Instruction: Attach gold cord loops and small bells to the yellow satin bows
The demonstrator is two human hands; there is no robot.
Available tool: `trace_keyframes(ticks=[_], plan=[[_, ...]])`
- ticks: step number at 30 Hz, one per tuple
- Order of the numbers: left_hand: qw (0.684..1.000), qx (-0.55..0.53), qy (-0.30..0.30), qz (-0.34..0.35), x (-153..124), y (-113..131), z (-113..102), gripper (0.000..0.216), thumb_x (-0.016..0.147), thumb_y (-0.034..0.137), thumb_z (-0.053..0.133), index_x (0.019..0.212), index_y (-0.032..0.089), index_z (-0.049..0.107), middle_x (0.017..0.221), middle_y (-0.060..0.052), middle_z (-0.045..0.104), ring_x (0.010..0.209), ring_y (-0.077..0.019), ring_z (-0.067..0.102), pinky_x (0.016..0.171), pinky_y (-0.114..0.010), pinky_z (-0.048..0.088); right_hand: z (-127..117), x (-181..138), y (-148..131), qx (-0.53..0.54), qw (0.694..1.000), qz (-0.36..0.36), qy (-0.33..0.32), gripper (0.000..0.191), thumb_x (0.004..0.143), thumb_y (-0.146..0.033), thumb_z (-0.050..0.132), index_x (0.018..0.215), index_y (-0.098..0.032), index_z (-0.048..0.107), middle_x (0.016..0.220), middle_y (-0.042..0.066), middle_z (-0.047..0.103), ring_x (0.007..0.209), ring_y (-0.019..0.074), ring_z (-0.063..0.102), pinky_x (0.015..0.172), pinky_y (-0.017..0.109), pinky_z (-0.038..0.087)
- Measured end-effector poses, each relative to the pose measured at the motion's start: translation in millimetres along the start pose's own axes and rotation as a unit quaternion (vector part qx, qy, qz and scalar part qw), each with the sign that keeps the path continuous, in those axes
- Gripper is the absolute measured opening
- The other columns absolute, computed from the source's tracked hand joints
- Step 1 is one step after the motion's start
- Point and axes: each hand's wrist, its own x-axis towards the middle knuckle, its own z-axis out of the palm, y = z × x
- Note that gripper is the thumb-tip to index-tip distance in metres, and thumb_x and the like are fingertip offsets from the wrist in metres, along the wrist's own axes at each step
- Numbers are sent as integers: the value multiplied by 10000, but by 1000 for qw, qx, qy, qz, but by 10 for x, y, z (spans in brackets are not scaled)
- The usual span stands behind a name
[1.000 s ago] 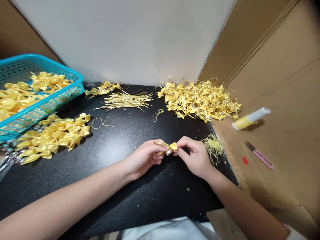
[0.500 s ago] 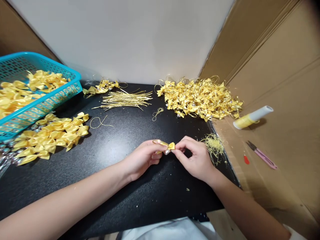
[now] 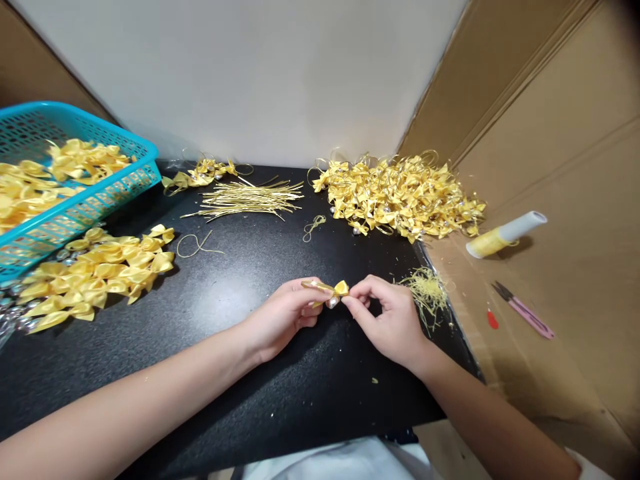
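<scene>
Between my hands, above the black table, is a small yellow ribbon bow with a silvery bell or bead below it. My left hand pinches the bow's left side between thumb and fingers, and a gold cord loop stands out over its fingers. From the other side my right hand is closed, thumb and forefinger tips pressed at the bow's right edge. Whether a thread lies in that right pinch is too small to make out.
A blue basket of yellow bows stands at left, with more bows before it. Gold cords lie at the back. Finished-looking looped bows are heaped back right. Thread scraps, a thread tube and pink snips are at right.
The bow has turned slightly between my fingers, and the cord loop looks flatter. My hands have barely shifted. The view has moved a little.
</scene>
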Motion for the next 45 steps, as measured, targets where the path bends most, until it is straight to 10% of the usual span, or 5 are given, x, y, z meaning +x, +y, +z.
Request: trace_keyframes(ticks=[35, 45], plan=[[997, 17, 45, -68, 19, 12, 2, 247, 538, 260, 777, 614, 119, 589, 538, 81, 304, 474, -28, 202, 437, -166, 115, 85, -2, 36, 75, 993, 90, -13, 118, 823, -172, 653, 707, -189, 663, 613, -14, 659, 555, 110, 584, 579, 240, 479], [998, -6, 55, 15, 17, -19, -32, 280, 587, 279, 790, 630, 131, 556, 551, 83, 316, 486, -32, 202, 444, -166, 134, 34, 21, 130, 106, 989, 102, -14, 30, 806, -196, 680, 784, -214, 688, 910, 33, 608, 874, 170, 597, 788, 326, 473]])
